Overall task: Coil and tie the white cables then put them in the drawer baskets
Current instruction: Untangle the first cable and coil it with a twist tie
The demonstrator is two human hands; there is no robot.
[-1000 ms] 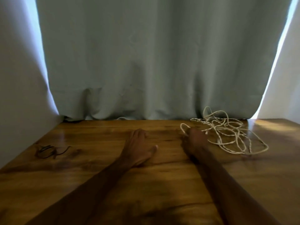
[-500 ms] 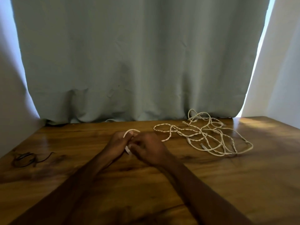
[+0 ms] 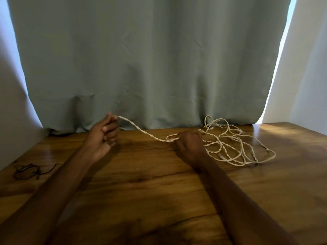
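Observation:
A tangle of twisted white cable (image 3: pixel 235 147) lies on the wooden table (image 3: pixel 141 183) at the back right. One stretch of it runs up and left to my left hand (image 3: pixel 104 133), which is raised above the table and pinches the cable's end between thumb and fingers. My right hand (image 3: pixel 190 145) rests low on the table at the left edge of the tangle, fingers closed around the same stretch. No drawer baskets are in view.
A small dark cord (image 3: pixel 30 171) lies loosely coiled at the table's left edge. A grey-green curtain (image 3: pixel 150 59) hangs right behind the table, with white walls on both sides.
My hands were together at mid-table holding the cable end. The left hand has since lifted up and left with the end, and the right has slid right along the cable toward the tangle.

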